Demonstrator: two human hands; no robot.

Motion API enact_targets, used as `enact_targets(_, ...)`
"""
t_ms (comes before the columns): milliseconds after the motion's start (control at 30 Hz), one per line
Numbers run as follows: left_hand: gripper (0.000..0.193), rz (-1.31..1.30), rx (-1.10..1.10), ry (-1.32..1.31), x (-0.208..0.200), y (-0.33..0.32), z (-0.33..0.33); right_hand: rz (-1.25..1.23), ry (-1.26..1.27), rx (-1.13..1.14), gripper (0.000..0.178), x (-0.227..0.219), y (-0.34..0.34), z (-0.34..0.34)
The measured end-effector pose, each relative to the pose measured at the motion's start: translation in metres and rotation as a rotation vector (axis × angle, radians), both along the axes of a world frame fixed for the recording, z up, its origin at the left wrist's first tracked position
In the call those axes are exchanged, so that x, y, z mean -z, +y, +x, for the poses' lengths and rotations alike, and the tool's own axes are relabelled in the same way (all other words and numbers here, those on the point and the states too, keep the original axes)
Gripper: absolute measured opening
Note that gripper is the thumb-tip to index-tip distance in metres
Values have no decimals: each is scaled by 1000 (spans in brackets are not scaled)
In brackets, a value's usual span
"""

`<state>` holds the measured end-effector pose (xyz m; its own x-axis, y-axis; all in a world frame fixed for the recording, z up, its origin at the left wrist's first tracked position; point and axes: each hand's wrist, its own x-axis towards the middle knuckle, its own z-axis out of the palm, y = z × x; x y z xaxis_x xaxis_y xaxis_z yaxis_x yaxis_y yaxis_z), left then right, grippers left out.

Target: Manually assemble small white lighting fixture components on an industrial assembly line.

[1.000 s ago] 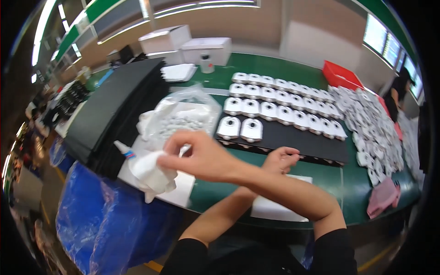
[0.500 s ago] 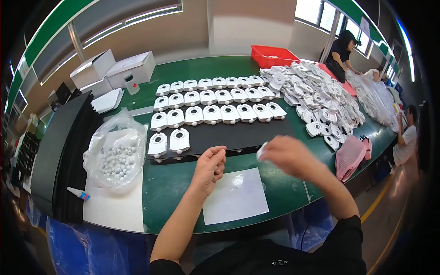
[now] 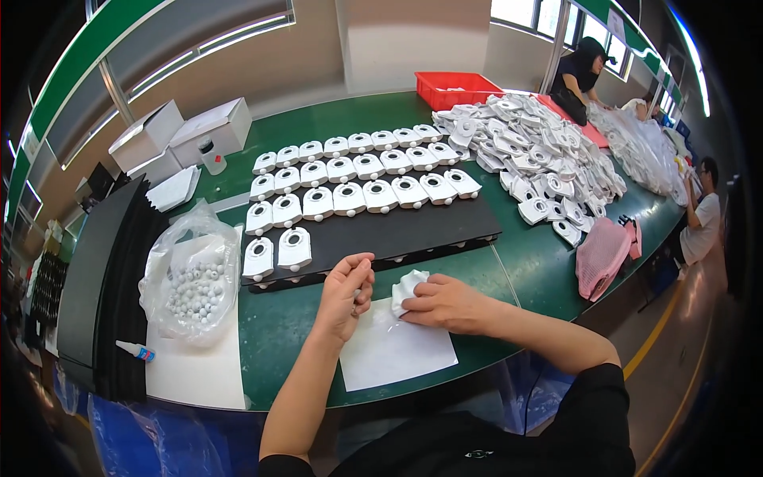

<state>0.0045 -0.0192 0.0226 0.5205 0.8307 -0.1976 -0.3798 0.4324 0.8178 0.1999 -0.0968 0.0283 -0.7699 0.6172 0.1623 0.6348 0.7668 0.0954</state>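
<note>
My right hand (image 3: 449, 305) is closed on a white plastic part (image 3: 408, 291), holding it above the far edge of the white sheet (image 3: 397, 356). Just left of it my left hand (image 3: 347, 292) is raised, its fingers curled together. What those fingers hold, if anything, is too small to make out. Beyond both hands, several white parts with round dark-centred holes (image 3: 295, 248) stand in rows on a black foam board (image 3: 381, 246). Small white balls show at the lower edges of many. A big heap of similar parts (image 3: 548, 151) lies to the right.
At left a clear plastic bag (image 3: 151, 286) holds white balls (image 3: 196, 294), near a small glue bottle (image 3: 137, 350) and stacked black boards (image 3: 99, 270). White boxes (image 3: 211, 131) and a red bin (image 3: 453, 89) stand behind. A pink mesh item (image 3: 602, 258) lies right; a person (image 3: 580, 79) sits beyond.
My right hand has come left and down toward the white sheet, bringing the white part close to my left hand. The left hand keeps its curled pose. The whole view has shifted slightly.
</note>
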Motion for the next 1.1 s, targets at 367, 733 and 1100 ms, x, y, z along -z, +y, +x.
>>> enact_targets(367, 21, 0, 30, 44, 0, -4, 3, -291, 154, 293, 22, -13, -21, 29)
enact_targets(733, 21, 13, 43, 59, -2, -7, 3, -223, 600, 369, 20, 1, -7, 9)
enact_targets(1100, 26, 703, 338, 373, -49, -53, 30, -183, 945, 380, 15, -76, -37, 7)
